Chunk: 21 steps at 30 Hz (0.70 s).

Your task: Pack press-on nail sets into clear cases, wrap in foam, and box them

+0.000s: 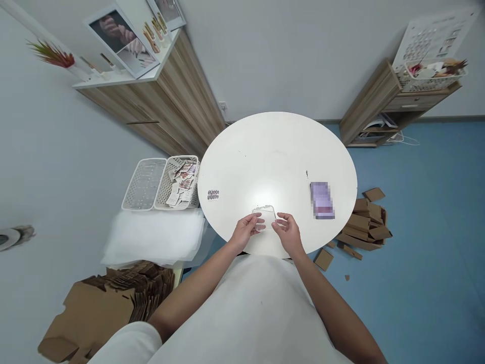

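Between my two hands, close to the near edge of the round white table (280, 146), is a clear plastic case (268, 209) with a thin, shiny rim. My left hand (246, 231) grips its left side, with the fingers seen through or behind the clear plastic. On the right side, the thumb and fingers of my right hand (288, 232) pinch its edge. Off to the left lies a small sheet of press-on nails (213, 195) in two rows. A blurred purple item (322, 200), like a phone, rests on the right part of the table.
Left of the table stand a white basket of printed cards (161, 194) and a basket of clear cases (146, 177). White sheets (151, 237) and flattened cardboard boxes (98, 308) lie nearer. Small cardboard boxes (366, 222) pile on the right floor. Wooden cabinets (182, 86) stand behind.
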### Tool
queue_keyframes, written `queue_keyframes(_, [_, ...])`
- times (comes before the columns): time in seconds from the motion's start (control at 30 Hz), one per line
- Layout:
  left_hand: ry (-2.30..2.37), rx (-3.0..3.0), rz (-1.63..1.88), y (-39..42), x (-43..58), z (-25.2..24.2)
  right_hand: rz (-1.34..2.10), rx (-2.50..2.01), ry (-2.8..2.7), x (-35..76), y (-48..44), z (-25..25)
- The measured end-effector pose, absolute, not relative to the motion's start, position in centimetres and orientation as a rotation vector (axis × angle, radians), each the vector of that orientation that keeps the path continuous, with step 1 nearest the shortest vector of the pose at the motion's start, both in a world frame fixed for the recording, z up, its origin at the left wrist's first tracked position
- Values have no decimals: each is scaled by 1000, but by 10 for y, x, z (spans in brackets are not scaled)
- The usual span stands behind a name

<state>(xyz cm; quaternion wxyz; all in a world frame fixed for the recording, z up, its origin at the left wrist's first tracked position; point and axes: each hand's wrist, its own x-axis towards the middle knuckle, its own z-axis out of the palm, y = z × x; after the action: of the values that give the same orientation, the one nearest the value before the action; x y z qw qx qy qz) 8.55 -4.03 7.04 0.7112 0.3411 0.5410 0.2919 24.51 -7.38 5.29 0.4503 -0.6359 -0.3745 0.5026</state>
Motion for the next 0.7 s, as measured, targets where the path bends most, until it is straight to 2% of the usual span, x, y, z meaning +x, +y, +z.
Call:
queue_keyframes(0.1, [1179, 761, 640, -39, 85, 68, 1430, -1451, -778, 247, -72, 51])
queue_keyframes(0.3, [1300, 1058, 678, -38, 73, 68, 1406, -1466, -618, 246, -74, 48])
queue_keyframes(0.47, [1307, 1450, 555, -34, 60, 84, 1419, -1479, -617, 252, -76, 49])
queue_keyframes(0.7, [1228, 1512, 502, -26, 74, 89, 1455, -1446, -595, 256, -75, 54])
